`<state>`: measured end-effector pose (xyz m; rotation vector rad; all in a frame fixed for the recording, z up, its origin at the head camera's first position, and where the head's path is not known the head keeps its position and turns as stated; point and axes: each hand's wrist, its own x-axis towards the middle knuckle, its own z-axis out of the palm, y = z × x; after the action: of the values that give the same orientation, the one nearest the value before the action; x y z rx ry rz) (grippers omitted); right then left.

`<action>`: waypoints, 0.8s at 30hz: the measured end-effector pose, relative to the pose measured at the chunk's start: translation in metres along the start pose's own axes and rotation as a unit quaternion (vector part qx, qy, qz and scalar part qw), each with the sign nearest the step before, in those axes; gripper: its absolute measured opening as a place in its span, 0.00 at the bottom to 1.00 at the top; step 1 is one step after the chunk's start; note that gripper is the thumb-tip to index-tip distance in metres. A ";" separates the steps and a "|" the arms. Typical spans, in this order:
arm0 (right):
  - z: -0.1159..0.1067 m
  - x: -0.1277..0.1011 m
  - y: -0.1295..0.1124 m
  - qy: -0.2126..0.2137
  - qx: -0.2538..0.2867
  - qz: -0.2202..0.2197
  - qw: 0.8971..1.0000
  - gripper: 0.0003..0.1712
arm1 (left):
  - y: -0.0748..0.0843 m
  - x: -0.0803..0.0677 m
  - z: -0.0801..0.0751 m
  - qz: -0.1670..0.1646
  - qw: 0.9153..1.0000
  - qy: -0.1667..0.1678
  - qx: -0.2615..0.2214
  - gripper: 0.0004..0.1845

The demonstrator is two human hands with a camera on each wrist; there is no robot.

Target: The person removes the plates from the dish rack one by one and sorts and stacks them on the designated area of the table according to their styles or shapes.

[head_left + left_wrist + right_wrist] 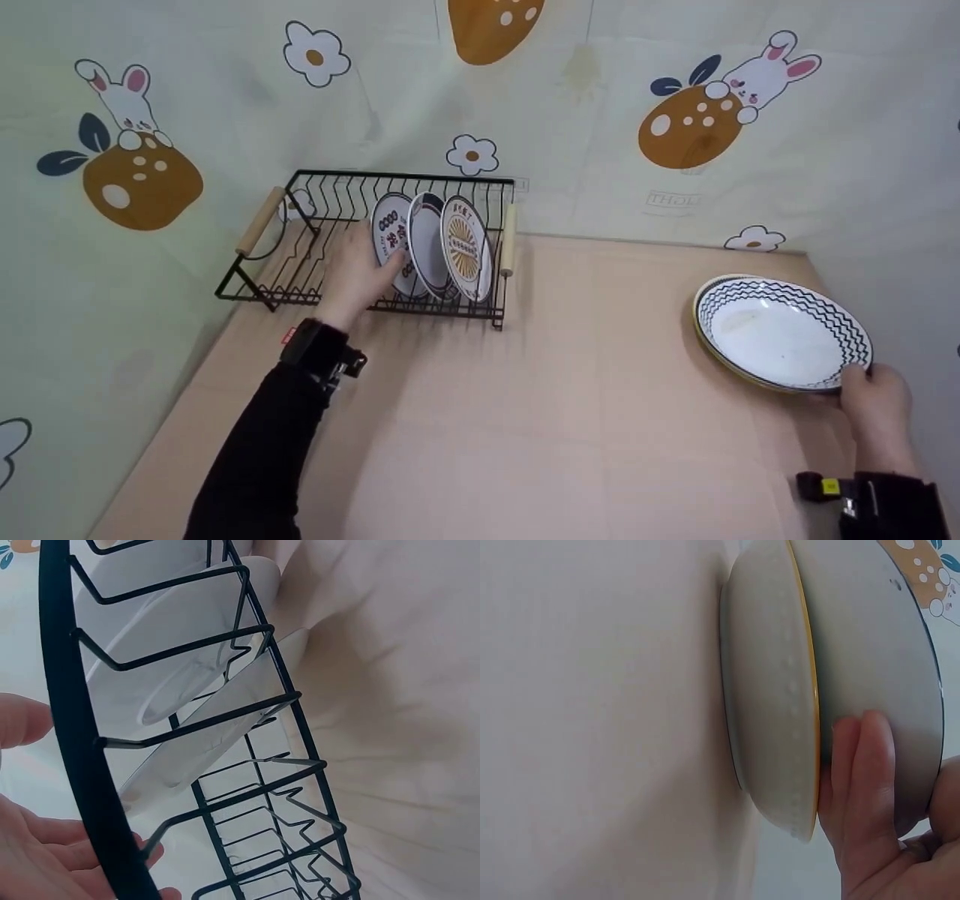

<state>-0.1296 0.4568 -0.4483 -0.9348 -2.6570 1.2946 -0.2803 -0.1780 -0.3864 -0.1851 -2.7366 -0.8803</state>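
The wall, printed with rabbits, fruit and flowers, stands beyond the fingers of the left hand and the right hand. The table, light tan, extends below both sets of fingers. The rack, of black wire, lies about the left fingers, that hand crossing its near side.

The top bowl, white with black wavy lines inside its rim, is held by the right hand: thumb over the rim, fingers against the underside. The lower bowl, yellow-rimmed, is directly beneath it, beside those fingers; whether its whole foot rests on the table, I cannot tell.

Three plates stand on edge in the rack. The left plate, with dark printed marks, is nearest the left fingers, which are parted wide from the thumb. The thumb lies before its face; contact cannot be made out from here. The middle plate, dark at the rim, comes next, and the right plate, with a gold sunburst, is farthest from that thumb.

Smallest, the left handle, wooden, is left of the left fingers; the right handle, paler, is beyond the plates from them.
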 end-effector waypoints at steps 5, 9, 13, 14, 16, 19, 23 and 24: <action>-0.001 0.001 0.001 0.008 -0.024 -0.028 0.999 0.32 | 0.001 0.005 0.000 -0.007 1.000 -0.008 0.010 0.41; -0.003 0.003 0.001 0.018 -0.069 -0.048 0.996 0.30 | 0.000 0.010 0.000 -0.013 1.000 -0.014 0.015 0.41; -0.004 0.005 0.001 0.023 -0.100 -0.054 0.993 0.27 | 0.000 0.013 -0.001 -0.020 0.999 -0.021 0.018 0.42; -0.004 0.005 0.001 0.023 -0.106 -0.058 0.992 0.26 | 0.000 0.014 -0.001 -0.023 0.999 -0.025 0.017 0.42; -0.003 0.005 0.001 0.028 -0.119 -0.067 0.990 0.24 | 0.000 0.015 -0.002 -0.031 0.999 -0.035 0.015 0.42; -0.003 0.004 0.003 0.031 -0.139 -0.085 0.986 0.22 | 0.000 0.016 -0.003 -0.043 0.998 -0.053 0.014 0.43; -0.003 0.004 0.003 0.020 -0.151 -0.086 0.985 0.21 | 0.000 0.018 -0.003 -0.049 0.996 -0.068 0.018 0.43; -0.003 0.004 0.003 0.016 -0.152 -0.086 0.985 0.21 | -0.001 0.018 -0.003 -0.050 0.996 -0.070 0.019 0.43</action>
<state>-0.1306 0.4624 -0.4490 -0.7203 -2.8852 0.8487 -0.2970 -0.1800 -0.3791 -0.1071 -2.9133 -0.8706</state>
